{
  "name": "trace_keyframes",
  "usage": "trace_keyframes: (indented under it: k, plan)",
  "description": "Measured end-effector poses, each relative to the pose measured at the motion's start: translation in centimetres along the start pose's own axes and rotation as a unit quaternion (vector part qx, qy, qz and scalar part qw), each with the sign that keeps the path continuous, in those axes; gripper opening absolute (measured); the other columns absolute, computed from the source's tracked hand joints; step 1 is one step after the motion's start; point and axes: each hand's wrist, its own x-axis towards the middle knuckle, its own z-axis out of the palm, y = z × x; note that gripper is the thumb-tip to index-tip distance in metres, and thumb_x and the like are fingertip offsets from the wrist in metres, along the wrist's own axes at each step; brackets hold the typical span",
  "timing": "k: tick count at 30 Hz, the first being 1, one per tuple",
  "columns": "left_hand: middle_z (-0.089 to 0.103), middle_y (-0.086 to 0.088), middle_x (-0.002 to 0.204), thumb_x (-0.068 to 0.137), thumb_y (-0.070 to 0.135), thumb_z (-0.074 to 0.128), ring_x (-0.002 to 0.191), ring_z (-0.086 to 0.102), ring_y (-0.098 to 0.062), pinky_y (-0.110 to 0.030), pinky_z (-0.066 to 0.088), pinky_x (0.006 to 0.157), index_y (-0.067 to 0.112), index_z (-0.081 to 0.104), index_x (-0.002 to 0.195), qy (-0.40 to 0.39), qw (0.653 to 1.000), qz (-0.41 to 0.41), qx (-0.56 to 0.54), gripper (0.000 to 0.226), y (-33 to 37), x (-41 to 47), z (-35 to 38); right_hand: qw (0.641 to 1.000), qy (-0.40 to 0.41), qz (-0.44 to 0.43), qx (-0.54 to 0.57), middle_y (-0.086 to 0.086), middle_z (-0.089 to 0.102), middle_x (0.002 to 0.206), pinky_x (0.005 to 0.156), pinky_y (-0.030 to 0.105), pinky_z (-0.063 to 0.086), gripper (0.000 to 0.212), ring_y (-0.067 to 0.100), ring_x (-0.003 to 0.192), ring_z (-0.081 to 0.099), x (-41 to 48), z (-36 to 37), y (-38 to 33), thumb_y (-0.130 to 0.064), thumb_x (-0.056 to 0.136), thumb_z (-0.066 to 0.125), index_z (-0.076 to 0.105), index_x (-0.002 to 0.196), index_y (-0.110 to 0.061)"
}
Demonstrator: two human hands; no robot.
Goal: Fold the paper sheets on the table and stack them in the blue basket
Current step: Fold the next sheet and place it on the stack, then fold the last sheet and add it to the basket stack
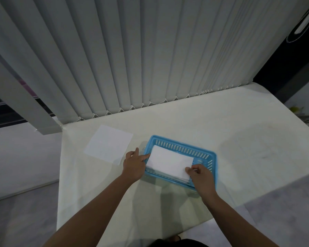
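Note:
A blue slatted basket [182,147] sits on the white table, a little right of centre. A folded white sheet [169,162] lies in it, tilted over the near rim. My right hand [201,177] pinches the sheet's near right corner. At the basket's left end my left hand [134,164] has its fingertips on the sheet's left edge. An unfolded white sheet [108,144] lies flat on the table to the left of the basket.
Grey vertical blinds [132,59] hang along the table's far edge. The table [248,139] ends at the left near the flat sheet and at the front close to my body. Grey floor shows on both sides.

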Motion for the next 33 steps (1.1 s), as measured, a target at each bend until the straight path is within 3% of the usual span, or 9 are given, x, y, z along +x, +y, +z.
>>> trace_keyframes:
  k: [3,5,7,9,12,16,25,30,33]
  plan:
    - [0.027,-0.004,0.157,0.096,0.014,0.036,0.137,0.027,-0.026,-0.036,0.029,0.113,0.032,0.046,0.137,0.064,0.996,0.000,-0.062,0.046,0.4,-0.4,0.0,1.000,0.020,-0.014,-0.020,0.002,0.063,0.093,0.066,0.024,0.042,0.022,0.015,0.082,0.060,-0.1,-0.5,-0.3,-0.025,0.084,0.070,0.060,0.102,-0.016]
    - [0.032,-0.003,0.154,0.095,0.017,0.039,0.137,0.031,-0.025,-0.039,0.030,0.112,0.025,0.044,0.138,0.118,0.989,0.019,-0.083,0.045,1.0,-0.5,-0.1,0.990,0.050,-0.083,-0.103,0.002,0.063,0.112,0.082,0.029,0.044,0.032,0.019,0.102,0.059,0.0,-0.6,0.0,-0.030,0.085,0.068,0.058,0.114,-0.020]
    - [0.032,-0.003,0.155,0.095,0.030,0.032,0.140,0.032,-0.024,-0.041,0.026,0.114,0.022,0.037,0.143,0.149,0.986,0.072,-0.033,0.049,2.1,-0.4,-0.1,0.955,0.054,-0.174,-0.233,0.005,0.054,0.136,0.102,0.036,0.039,0.047,0.023,0.124,0.049,0.2,-0.4,0.3,-0.038,0.089,0.061,0.052,0.131,-0.019]
    - [0.022,-0.002,0.159,0.092,0.043,0.014,0.146,0.023,-0.023,-0.045,0.014,0.119,0.024,0.024,0.149,0.116,0.983,0.136,0.047,0.061,3.2,0.0,0.2,0.904,-0.001,-0.230,-0.361,0.003,0.032,0.156,0.116,0.043,0.023,0.062,0.026,0.142,0.029,0.4,0.1,0.2,-0.053,0.093,0.042,0.035,0.146,-0.022]
    - [0.011,-0.003,0.161,0.089,0.052,-0.003,0.149,0.010,-0.023,-0.049,-0.002,0.119,0.023,0.013,0.151,0.040,0.969,0.183,0.159,0.070,3.4,0.9,1.8,0.828,-0.099,-0.256,-0.488,-0.002,0.002,0.163,0.118,0.047,-0.004,0.088,0.024,0.150,0.000,1.0,0.9,0.5,-0.076,0.080,-0.002,0.007,0.153,-0.027]
    - [0.042,-0.006,0.150,0.096,0.056,0.011,0.136,0.043,-0.026,-0.056,0.018,0.108,0.020,0.037,0.143,0.013,0.969,0.130,0.209,0.065,2.0,1.1,3.3,0.811,-0.127,-0.259,-0.508,-0.006,-0.009,0.162,0.117,0.050,-0.011,0.086,0.023,0.149,-0.010,2.1,0.9,1.6,-0.074,0.077,-0.008,-0.008,0.152,-0.030]
    - [0.048,-0.007,0.145,0.095,0.058,0.017,0.135,0.046,-0.025,-0.057,0.021,0.114,0.018,0.042,0.140,0.029,0.973,0.107,0.201,0.065,1.0,0.6,3.4,0.819,-0.109,-0.252,-0.504,-0.005,-0.006,0.163,0.116,0.048,-0.014,0.088,0.027,0.149,-0.006,1.9,0.5,1.5,-0.076,0.075,-0.008,-0.005,0.152,-0.032]
    - [0.024,-0.003,0.158,0.097,0.051,0.016,0.147,0.023,-0.023,-0.045,0.010,0.118,0.021,0.022,0.149,0.106,0.987,0.087,0.081,0.061,-1.0,0.0,2.0,0.834,-0.055,-0.295,-0.464,-0.002,0.009,0.163,0.118,0.045,-0.011,0.095,0.028,0.149,0.005,2.2,0.9,-0.9,-0.076,0.075,-0.013,0.016,0.152,-0.028]
    - [0.020,-0.002,0.160,0.097,0.048,0.025,0.147,0.019,-0.024,-0.041,0.010,0.120,0.024,0.025,0.148,0.159,0.987,-0.007,0.007,0.056,-3.5,-0.3,0.9,0.830,-0.056,-0.326,-0.449,0.000,0.021,0.160,0.117,0.046,-0.004,0.093,0.030,0.146,0.017,2.6,2.8,-3.3,-0.074,0.080,-0.009,0.031,0.149,-0.025]
